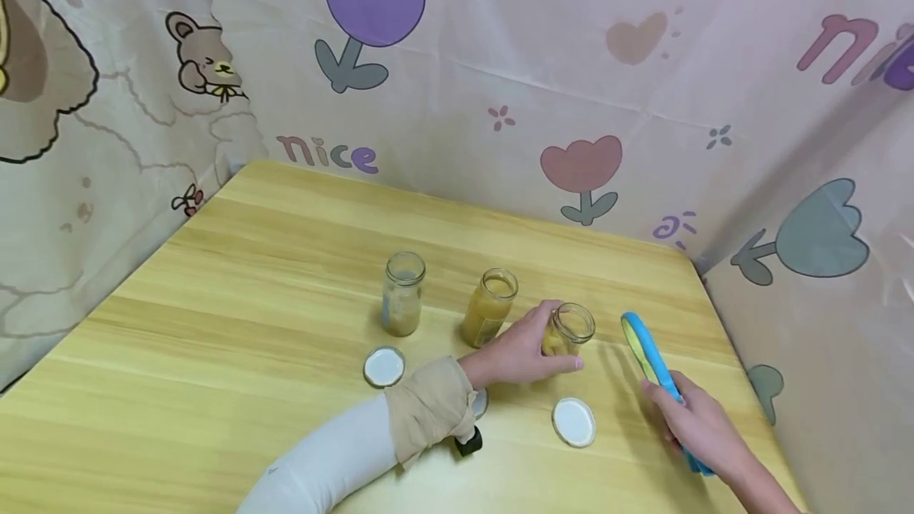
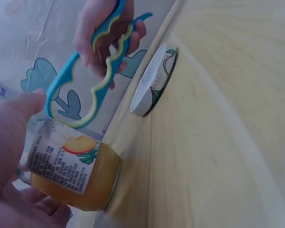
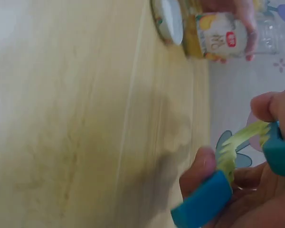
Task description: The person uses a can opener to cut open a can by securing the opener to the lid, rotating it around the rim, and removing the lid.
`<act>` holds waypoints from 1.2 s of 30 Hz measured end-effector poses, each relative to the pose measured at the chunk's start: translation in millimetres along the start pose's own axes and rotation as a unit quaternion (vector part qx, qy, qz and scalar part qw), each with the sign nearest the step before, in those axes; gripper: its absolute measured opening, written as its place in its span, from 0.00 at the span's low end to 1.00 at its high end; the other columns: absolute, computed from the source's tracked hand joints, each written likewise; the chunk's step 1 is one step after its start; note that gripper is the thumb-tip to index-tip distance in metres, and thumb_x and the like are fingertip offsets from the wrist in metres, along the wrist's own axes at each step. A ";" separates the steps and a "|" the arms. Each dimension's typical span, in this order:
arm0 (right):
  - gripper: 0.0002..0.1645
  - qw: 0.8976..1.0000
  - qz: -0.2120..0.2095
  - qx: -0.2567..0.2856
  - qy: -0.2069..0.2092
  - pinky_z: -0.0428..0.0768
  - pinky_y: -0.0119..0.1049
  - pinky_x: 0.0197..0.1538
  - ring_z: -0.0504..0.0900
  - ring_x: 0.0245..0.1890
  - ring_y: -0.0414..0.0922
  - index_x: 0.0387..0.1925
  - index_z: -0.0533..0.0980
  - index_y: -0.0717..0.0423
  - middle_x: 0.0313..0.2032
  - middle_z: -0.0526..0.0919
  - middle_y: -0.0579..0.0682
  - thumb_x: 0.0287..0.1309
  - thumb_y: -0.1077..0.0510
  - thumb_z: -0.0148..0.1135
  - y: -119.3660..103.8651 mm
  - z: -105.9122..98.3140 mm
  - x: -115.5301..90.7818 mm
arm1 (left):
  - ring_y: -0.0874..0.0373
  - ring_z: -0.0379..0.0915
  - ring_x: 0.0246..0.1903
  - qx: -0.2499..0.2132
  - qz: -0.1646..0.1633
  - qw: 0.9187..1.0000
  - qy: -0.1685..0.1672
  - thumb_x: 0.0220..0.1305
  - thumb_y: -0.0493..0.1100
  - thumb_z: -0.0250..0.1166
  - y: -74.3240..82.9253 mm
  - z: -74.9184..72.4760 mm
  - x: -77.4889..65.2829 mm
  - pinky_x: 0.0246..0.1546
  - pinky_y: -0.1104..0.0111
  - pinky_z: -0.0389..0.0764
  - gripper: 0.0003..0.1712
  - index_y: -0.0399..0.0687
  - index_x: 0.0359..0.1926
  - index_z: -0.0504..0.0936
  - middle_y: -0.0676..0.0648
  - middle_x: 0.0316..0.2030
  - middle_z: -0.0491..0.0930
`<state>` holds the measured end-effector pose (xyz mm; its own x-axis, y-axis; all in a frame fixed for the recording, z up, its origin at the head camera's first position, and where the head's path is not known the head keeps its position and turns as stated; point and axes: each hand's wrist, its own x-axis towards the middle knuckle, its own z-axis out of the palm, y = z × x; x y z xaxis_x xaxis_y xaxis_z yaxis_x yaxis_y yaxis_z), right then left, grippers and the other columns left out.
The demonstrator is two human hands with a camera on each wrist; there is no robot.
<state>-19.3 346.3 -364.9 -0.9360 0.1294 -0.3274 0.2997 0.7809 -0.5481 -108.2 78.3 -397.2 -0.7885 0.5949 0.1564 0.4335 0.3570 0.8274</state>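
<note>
My left hand reaches round an open glass jar of yellow-orange fruit, its thumb along the near side. In the left wrist view this jar stands on the table, its printed label showing a peach. To the right, my right hand holds a blue jar opener with a wavy yellow inner edge, raised above the table. The opener's two arms stand apart in the left wrist view. A lid lies white side up just in front of the jar.
Left of my left hand stand an open jar with yellow contents and a clear jar with cloudy contents. One lid lies before them; another lid is partly hidden by my left wrist. Printed curtains hang behind the wooden table.
</note>
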 end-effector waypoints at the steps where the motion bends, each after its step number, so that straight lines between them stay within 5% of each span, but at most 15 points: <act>1: 0.43 1.000 -0.009 -0.016 0.005 0.72 0.39 0.22 0.73 0.18 0.48 0.54 0.65 0.62 0.22 0.73 0.53 0.62 0.27 0.45 1.2 0.0 2.6 | 0.58 0.65 0.59 0.006 -0.006 1.000 0.004 0.54 0.70 0.62 0.9 -0.3 -2.7 0.58 0.61 0.69 0.51 0.56 0.71 0.52 0.50 0.61 0.66; 7: 0.51 0.981 -0.079 -0.157 0.084 0.73 0.44 0.30 0.76 0.36 0.54 0.62 0.63 0.73 0.41 0.77 0.62 0.64 0.29 0.44 8.4 -1.5 15.6 | 0.55 0.63 0.61 0.044 -0.017 0.999 0.003 0.56 0.71 0.59 7.9 -3.9 -23.4 0.59 0.58 0.69 0.55 0.57 0.75 0.43 0.47 0.66 0.61; 12: 0.56 0.968 -0.079 -0.210 0.108 0.73 0.56 0.33 0.74 0.42 0.64 0.61 0.61 0.78 0.47 0.72 0.74 0.63 0.26 0.40 18.1 -3.3 25.4 | 0.56 0.61 0.63 0.119 0.056 0.991 0.008 0.61 0.60 0.61 16.2 -7.2 -41.6 0.62 0.63 0.66 0.52 0.46 0.75 0.43 0.45 0.67 0.59; 17: 0.59 0.961 -0.076 -0.241 0.114 0.72 0.61 0.33 0.74 0.41 0.66 0.59 0.62 0.80 0.45 0.70 0.75 0.62 0.24 0.36 25.7 -1.1 30.0 | 0.52 0.47 0.70 0.159 0.108 0.981 -0.006 0.63 0.55 0.60 22.1 -18.1 -64.8 0.68 0.60 0.55 0.50 0.39 0.74 0.45 0.40 0.72 0.51; 21: 0.60 0.958 -0.066 -0.255 0.118 0.72 0.60 0.32 0.75 0.37 0.66 0.59 0.62 0.78 0.43 0.70 0.75 0.60 0.22 0.35 26.9 4.0 31.5 | 0.53 0.48 0.70 0.180 0.154 0.971 -0.018 0.64 0.54 0.59 24.5 -33.6 -92.1 0.66 0.64 0.58 0.42 0.40 0.72 0.55 0.42 0.71 0.53; 24: 0.60 0.957 -0.063 -0.254 0.122 0.73 0.58 0.31 0.76 0.34 0.63 0.58 0.64 0.77 0.41 0.71 0.72 0.60 0.21 0.35 30.7 9.7 33.0 | 0.54 0.55 0.68 0.190 0.230 0.954 0.035 0.63 0.49 0.61 22.5 -47.2 -112.7 0.62 0.66 0.66 0.30 0.44 0.63 0.68 0.45 0.68 0.61; 28: 0.56 0.956 -0.072 -0.249 0.136 0.72 0.53 0.28 0.76 0.30 0.59 0.56 0.66 0.76 0.38 0.72 0.69 0.62 0.23 0.35 36.3 16.7 33.6 | 0.50 0.66 0.63 0.186 0.322 0.918 0.139 0.57 0.40 0.65 19.6 -74.2 -134.1 0.58 0.66 0.71 0.19 0.43 0.50 0.78 0.44 0.60 0.71; 36: 0.57 0.944 -0.099 -0.268 0.167 0.73 0.53 0.26 0.74 0.31 0.60 0.56 0.65 0.75 0.38 0.71 0.69 0.58 0.22 0.43 39.5 12.7 34.2 | 0.44 0.71 0.56 0.212 0.287 0.896 0.265 0.51 0.38 0.65 10.6 -145.5 -157.2 0.60 0.69 0.67 0.22 0.37 0.49 0.78 0.41 0.55 0.75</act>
<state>-37.1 373.8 -407.5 -0.9967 0.0632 0.0501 0.0593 0.9954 -0.0754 -43.2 -116.3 -334.5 -0.4303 0.3829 0.8175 0.8719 0.4107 0.2666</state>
